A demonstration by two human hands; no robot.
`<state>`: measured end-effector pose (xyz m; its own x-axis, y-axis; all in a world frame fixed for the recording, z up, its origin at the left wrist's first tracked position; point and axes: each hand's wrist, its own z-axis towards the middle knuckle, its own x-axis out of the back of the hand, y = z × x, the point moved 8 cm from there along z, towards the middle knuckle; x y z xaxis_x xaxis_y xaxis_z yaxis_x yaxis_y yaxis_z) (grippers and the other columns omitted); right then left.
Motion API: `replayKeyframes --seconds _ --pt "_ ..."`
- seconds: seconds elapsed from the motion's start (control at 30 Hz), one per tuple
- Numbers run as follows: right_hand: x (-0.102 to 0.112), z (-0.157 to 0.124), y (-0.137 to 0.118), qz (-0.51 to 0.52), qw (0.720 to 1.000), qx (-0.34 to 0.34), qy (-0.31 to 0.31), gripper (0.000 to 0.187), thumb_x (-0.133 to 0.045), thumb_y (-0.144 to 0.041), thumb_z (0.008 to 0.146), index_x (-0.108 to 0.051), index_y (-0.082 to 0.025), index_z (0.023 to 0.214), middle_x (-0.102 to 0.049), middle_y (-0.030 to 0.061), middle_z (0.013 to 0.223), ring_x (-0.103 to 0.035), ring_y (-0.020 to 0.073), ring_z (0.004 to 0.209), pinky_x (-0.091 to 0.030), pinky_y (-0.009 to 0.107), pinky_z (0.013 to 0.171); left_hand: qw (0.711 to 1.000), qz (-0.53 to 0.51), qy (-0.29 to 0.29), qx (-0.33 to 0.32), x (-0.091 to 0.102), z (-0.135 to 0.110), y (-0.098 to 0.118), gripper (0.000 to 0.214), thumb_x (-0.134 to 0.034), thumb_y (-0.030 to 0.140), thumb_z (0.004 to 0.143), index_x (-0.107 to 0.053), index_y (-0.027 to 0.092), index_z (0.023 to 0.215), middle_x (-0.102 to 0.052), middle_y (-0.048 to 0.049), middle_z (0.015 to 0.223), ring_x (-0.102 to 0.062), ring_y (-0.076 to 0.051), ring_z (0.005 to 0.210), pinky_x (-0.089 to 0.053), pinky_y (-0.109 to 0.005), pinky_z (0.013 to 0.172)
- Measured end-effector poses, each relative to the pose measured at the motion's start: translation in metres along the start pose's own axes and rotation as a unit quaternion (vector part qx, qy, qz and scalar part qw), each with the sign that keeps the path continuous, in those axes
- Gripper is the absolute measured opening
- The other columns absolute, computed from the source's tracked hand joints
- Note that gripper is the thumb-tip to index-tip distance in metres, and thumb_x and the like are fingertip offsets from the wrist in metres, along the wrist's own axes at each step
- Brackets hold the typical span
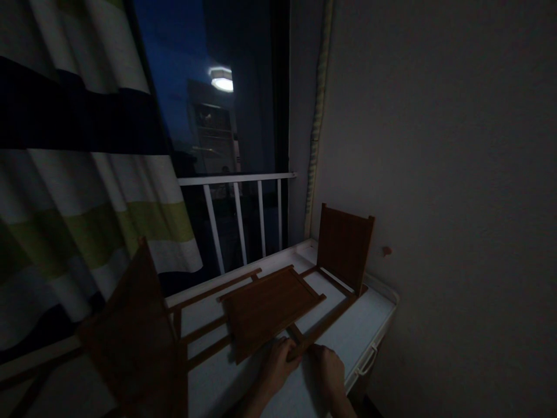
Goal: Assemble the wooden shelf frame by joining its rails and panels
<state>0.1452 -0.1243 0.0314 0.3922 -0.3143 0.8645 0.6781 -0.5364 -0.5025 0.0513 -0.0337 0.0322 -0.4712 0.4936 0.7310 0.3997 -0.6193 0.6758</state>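
A brown wooden frame with flat panels, possibly a piece of furniture, lies on a white tabletop (213,383). My left hand (278,363) is closed around the near end of a wooden bar (328,319) of this frame. Close beside it, my right hand (328,368) has its fingers curled at the same bar end; its fingertips are partly hidden. Beyond my hands lies a flat middle panel (272,307). A square panel (346,247) stands upright at the frame's far right end. Another dark brown panel (134,342) rises at the left.
A striped curtain (87,162) hangs at the left beside a dark window (174,75). White railing (237,179) crosses the window's lower part. A plain wall (448,145) borders the right side. The white furniture has a handle (368,361) on its right side. The room is dim.
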Motion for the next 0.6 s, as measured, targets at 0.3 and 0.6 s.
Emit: replayKeyframes --seconds 0.3,0.6 --pt "-0.001 0.002 -0.001 -0.026 1.0 -0.007 0.01 0.029 -0.036 -0.02 0.08 -0.064 -0.022 0.077 -0.067 0.0085 0.075 -0.063 0.0208 0.069 -0.039 0.025 0.054 1.0 -0.003 -0.004 0.017 0.005 0.001 0.004 0.014 -0.054 0.026 0.069 -0.06 0.016 0.077 -0.061 -0.0022 0.081 -0.053 -0.016 0.076 -0.037 -0.024 0.067" --pt "-0.01 -0.007 0.019 -0.002 0.999 0.031 -0.026 0.031 -0.032 -0.013 0.08 -0.06 -0.024 0.088 -0.067 0.0059 0.081 -0.063 0.0215 0.076 -0.041 0.027 0.06 1.0 0.0 0.01 0.014 0.002 -0.002 -0.001 0.015 -0.053 0.026 0.071 -0.06 0.016 0.079 -0.06 -0.003 0.082 -0.052 -0.016 0.08 -0.036 -0.024 0.071"
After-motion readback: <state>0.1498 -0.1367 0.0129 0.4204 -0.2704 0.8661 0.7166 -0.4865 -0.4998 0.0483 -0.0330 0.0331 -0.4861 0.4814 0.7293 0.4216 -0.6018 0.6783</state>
